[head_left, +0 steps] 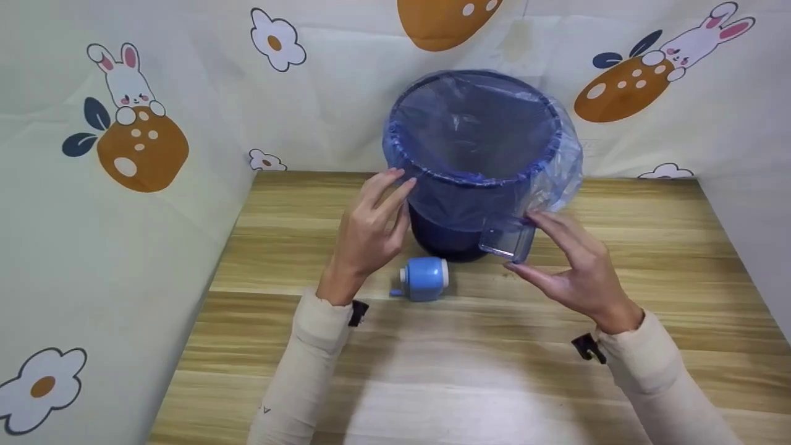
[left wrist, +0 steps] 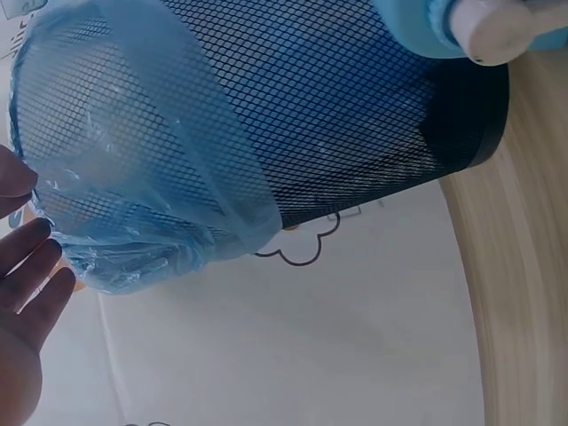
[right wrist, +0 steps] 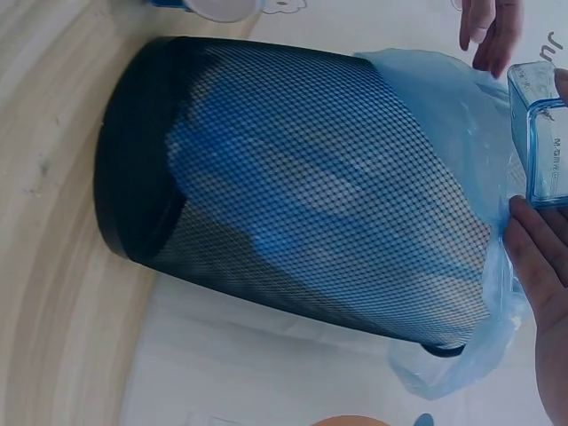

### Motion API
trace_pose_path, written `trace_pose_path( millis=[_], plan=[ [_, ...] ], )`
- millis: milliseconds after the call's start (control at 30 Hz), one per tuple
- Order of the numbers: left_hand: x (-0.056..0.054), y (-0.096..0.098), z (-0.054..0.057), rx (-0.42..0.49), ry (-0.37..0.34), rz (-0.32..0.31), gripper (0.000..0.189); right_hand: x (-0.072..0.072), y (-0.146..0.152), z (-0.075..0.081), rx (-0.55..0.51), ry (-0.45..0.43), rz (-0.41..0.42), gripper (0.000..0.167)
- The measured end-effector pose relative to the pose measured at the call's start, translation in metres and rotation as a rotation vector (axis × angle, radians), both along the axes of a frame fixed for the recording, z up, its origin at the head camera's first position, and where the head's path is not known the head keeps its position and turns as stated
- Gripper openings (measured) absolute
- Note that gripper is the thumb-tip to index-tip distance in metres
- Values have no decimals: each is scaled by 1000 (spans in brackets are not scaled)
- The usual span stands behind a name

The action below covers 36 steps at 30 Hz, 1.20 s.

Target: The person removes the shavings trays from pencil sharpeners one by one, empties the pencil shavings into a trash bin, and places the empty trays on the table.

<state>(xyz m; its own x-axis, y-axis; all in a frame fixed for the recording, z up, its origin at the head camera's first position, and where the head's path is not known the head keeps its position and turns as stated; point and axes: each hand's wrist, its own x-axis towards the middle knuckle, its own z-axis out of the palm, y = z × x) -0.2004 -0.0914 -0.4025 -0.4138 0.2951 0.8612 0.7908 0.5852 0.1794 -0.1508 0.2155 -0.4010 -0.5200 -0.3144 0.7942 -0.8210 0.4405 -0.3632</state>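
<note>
My right hand (head_left: 571,266) pinches a small clear plastic drawer (head_left: 508,238) between thumb and fingers, in front of the bin's right side; it looks bluish in the right wrist view (right wrist: 548,146). A dark mesh waste bin (head_left: 442,232) stands upright, lined with a translucent blue bag (head_left: 476,201) folded over its rim. Beside the bin's left rim, my left hand (head_left: 374,228) has loosely bent fingers holding nothing; whether the fingertips touch the bag, I cannot tell. A blue hand-crank pencil sharpener (head_left: 425,278) lies before the bin, its crank toward the left.
The wood-grain table (head_left: 272,247) carries the bin near its back edge. Pale cloth walls (head_left: 204,235) printed with rabbits, oranges and flowers close in the back and both sides. Loose bag film (head_left: 565,167) hangs out at the bin's right.
</note>
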Motion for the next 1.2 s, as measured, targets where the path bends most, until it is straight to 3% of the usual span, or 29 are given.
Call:
trace_pose_path(
  millis=[433, 1200],
  plan=[
    [7, -12, -17, -20, -90, 38, 33, 0, 1, -22, 13, -60, 23, 66],
    [11, -26, -33, -39, -103, 119, 31, -6, 13, -64, 112, -256, -20, 71]
  ],
)
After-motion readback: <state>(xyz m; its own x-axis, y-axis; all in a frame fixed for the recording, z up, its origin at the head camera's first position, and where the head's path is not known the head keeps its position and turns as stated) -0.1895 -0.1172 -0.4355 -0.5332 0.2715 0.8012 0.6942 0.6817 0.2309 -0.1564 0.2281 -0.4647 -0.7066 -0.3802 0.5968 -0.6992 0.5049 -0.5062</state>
